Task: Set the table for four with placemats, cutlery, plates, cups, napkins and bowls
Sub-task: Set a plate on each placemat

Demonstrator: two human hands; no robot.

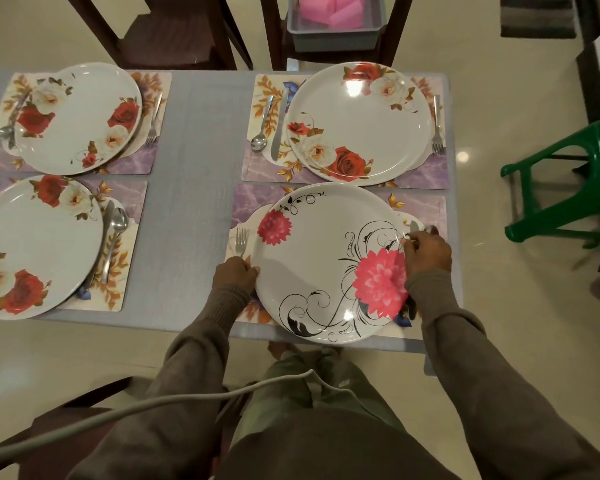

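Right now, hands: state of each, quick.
Left hand: grips the near-left rim of the pink-flower plate.
Right hand: fingers curled at the plate's right rim; whether they grip it or the cutlery there cannot be told.

- Nearest plate [312,271]: white, with pink dahlia-like flowers and black scrolling vines.
- Other three plates [357,123]: white, with red and cream roses.
- Placemats [426,171]: cream with orange leaves and purple marbling.
- Worktop [194,188]: pale grey-blue.
- Stool [568,181]: bright green.
- Tub [333,39]: grey, holding pink items.
- Sleeves [440,306]: brown-grey.
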